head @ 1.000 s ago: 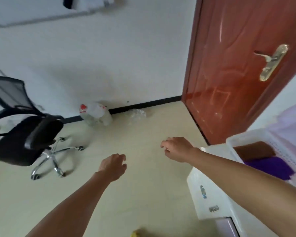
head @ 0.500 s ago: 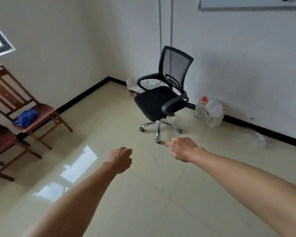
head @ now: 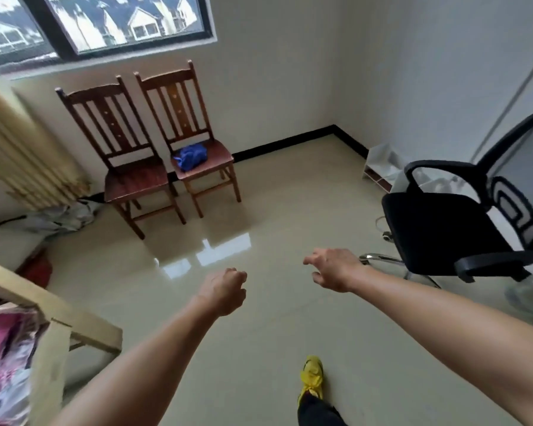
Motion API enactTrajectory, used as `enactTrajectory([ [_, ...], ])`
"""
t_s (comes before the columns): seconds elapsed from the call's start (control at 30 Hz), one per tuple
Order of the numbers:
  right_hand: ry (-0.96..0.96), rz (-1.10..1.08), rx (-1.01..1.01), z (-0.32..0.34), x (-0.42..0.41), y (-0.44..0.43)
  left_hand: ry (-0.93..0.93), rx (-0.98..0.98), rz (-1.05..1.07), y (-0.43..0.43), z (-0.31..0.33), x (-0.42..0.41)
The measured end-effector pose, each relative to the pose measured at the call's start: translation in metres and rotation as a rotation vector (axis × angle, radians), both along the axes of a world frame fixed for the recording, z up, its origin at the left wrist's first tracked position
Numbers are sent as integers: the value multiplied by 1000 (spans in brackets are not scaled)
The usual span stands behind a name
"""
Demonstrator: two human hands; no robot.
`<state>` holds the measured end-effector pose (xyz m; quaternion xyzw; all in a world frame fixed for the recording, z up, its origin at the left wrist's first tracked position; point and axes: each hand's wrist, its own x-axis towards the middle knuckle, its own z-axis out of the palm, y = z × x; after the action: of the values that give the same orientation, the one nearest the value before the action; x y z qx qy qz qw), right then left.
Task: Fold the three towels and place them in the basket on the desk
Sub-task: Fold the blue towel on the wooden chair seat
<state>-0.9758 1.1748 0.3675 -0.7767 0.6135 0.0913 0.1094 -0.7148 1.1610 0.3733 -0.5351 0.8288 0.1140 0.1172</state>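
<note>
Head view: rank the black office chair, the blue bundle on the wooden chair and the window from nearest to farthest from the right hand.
1. Black office chair, just to the right of the right hand.
2. Blue bundle, on a wooden chair across the floor, up and to the left.
3. Window, high on the far wall behind the wooden chairs.

Chairs and window
Two wooden chairs (head: 136, 182) side by side under the window (head: 126, 20), upper left; black office chair (head: 437, 229) at right; yellow shoe (head: 313, 375) bottom centre.
</note>
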Motion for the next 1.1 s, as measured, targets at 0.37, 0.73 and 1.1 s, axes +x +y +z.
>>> enactTrajectory([
  [0.37,-10,305,9,17,83,-308,50,-17,422,-214,14,79],
  [0.73,24,374,20,-4,182,-524,35,45,485,-424,-11,174],
  [1.1,-18,267,32,-2,260,-734,-5,70,409,-641,-2,266],
])
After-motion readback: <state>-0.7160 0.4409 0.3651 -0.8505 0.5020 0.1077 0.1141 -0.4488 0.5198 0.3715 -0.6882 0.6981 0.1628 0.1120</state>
